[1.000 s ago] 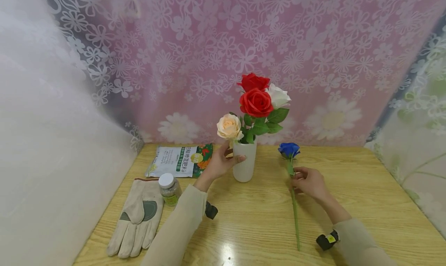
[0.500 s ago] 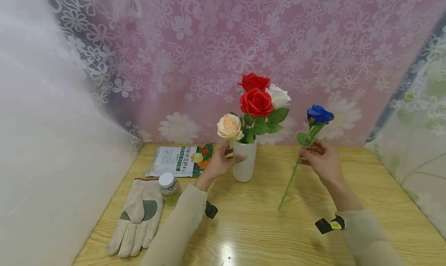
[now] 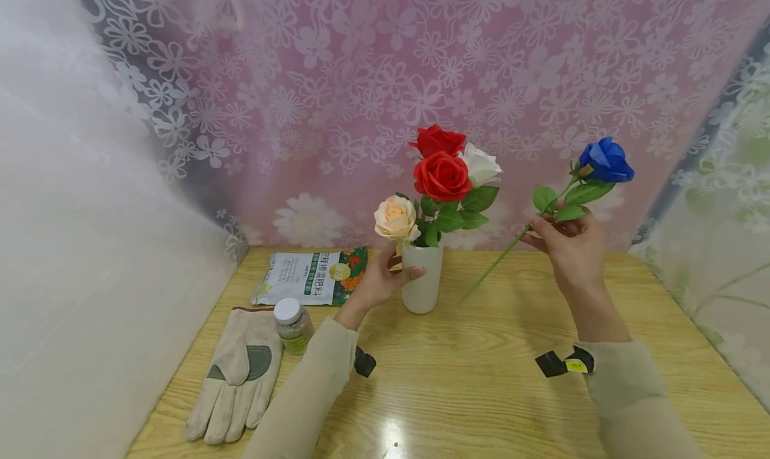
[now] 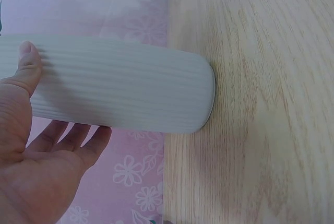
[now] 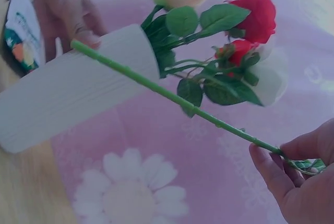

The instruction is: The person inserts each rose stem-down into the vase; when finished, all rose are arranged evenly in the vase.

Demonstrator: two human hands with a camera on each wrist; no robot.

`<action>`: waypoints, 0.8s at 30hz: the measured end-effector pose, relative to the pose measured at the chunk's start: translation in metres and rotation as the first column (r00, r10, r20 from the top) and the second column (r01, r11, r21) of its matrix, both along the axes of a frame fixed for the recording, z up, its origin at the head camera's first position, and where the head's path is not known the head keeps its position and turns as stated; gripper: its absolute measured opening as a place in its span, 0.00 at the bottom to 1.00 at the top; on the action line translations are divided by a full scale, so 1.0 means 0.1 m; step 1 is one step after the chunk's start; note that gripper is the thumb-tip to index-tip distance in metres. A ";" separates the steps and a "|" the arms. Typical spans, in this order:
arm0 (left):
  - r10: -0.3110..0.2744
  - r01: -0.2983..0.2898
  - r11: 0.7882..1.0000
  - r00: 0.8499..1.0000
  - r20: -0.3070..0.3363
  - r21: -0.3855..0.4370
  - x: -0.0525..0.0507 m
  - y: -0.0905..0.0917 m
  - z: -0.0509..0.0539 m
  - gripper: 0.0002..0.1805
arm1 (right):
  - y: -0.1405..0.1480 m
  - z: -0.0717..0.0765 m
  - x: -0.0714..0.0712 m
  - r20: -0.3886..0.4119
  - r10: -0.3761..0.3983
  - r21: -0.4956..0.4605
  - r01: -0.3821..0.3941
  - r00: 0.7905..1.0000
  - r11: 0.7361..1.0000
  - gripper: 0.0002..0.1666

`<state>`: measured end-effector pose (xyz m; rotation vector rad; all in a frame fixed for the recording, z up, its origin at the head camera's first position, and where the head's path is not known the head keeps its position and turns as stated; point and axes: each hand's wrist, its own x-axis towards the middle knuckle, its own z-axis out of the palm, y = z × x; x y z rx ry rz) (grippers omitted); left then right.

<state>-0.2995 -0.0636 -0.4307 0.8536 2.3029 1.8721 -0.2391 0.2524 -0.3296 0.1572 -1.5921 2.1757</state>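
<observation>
My left hand point(image 3: 383, 277) holds the ribbed white vase point(image 3: 420, 292) from its left side, the thumb lying across the front and the other fingers along the side and back. Two red roses point(image 3: 443, 176), a white rose point(image 3: 480, 166) and a peach rose point(image 3: 397, 218) stand in the vase. To the right, my right hand point(image 3: 568, 245) pinches the stem of a blue rose point(image 3: 606, 160) just below its leaves. That rose is tilted, bloom up to the right, and its green stem point(image 5: 182, 101) slants down toward the vase. In the right wrist view the bloom is out of sight.
Left of the vase, a printed packet point(image 3: 313, 278) lies flat near the table's back edge. A white-lidded jar point(image 3: 293, 327) stands in front of it, beside a pair of work gloves or one glove point(image 3: 237, 379). A flowered curtain point(image 3: 337, 111) hangs behind the wooden table point(image 3: 457, 392).
My right hand has lifted the blue rose off the table, up and to the right. The stem has tilted, its lower end swinging left toward the vase. My left hand stays on the vase.
</observation>
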 end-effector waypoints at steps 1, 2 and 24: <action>-0.002 0.002 1.000 1.000 -0.001 0.002 0.00 0.00 0.00 0.45 | -0.02 0.04 -0.01 -0.008 -0.014 -0.013 0.014 1.000 1.000 0.17; -0.004 0.004 1.000 1.000 -0.002 0.004 0.00 0.00 0.00 0.46 | -0.04 0.07 -0.02 -0.016 -0.023 -0.034 0.022 1.000 0.999 0.17; -0.001 0.001 1.000 1.000 -0.012 0.001 0.00 0.00 0.01 0.44 | -0.45 0.38 -0.19 -0.195 -0.175 -0.252 0.123 0.965 0.960 0.27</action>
